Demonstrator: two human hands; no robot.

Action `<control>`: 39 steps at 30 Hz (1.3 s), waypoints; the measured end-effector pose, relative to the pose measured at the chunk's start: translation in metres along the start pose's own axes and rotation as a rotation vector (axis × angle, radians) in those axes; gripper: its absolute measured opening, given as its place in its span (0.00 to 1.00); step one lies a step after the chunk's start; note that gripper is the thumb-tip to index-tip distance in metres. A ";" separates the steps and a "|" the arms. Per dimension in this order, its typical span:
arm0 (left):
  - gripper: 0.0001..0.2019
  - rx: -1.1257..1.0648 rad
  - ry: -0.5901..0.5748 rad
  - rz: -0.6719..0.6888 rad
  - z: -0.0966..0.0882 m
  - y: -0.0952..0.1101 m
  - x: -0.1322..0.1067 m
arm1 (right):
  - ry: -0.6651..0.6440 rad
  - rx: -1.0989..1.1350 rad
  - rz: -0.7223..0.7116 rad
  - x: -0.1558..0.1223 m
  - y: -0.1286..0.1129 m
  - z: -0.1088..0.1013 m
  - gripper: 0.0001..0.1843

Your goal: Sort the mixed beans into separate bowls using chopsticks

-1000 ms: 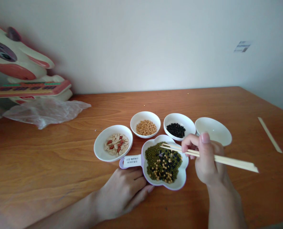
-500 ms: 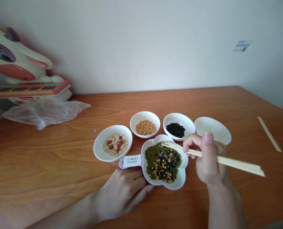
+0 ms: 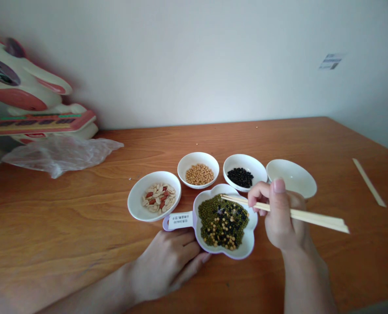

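Note:
A flower-shaped dish (image 3: 251,237) with a lilac rim and a labelled handle holds green mung beans mixed with black beans and yellow soybeans (image 3: 228,241). My left hand (image 3: 174,259) is bent against its near left side, fingers partly hidden under the handle and thumb at the rim. My right hand (image 3: 282,213) pinches a pair of pale chopsticks (image 3: 314,219), tips together on the mung beans by the dish's far edge. Whether a bean sits between the tips is too small to tell.
Beyond the dish stand white bowls: one with peanuts (image 3: 139,207), one with soybeans (image 3: 183,163), one with black beans (image 3: 239,159), and another (image 3: 298,174) partly behind my right hand. A pale stick (image 3: 369,183) lies right; a plastic bag (image 3: 63,155) and cow-shaped toy keyboard (image 3: 43,120) stand left.
My right hand has shifted slightly left, and the rear ends of the chopsticks have swung left and up. The tips stay about where they were; my left hand keeps its place.

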State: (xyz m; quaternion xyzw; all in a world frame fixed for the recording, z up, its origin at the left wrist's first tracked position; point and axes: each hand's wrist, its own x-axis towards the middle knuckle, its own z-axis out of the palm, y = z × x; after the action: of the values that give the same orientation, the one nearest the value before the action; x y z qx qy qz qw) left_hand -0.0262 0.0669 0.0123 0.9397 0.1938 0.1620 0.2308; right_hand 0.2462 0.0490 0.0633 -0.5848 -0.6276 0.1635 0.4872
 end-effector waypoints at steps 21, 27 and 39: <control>0.10 0.014 -0.004 0.002 0.001 -0.002 -0.001 | -0.001 0.026 -0.006 0.001 0.000 0.001 0.41; 0.10 0.016 -0.004 0.005 0.001 -0.003 -0.002 | -0.013 0.040 -0.008 0.001 -0.001 -0.003 0.39; 0.10 0.031 -0.006 0.008 0.001 -0.002 -0.001 | 0.009 -0.015 -0.036 0.001 0.000 -0.001 0.38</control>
State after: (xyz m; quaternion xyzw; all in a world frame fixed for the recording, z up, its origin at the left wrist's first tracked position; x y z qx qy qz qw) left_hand -0.0275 0.0674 0.0107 0.9444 0.1920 0.1568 0.2161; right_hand 0.2471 0.0499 0.0645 -0.5779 -0.6371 0.1473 0.4882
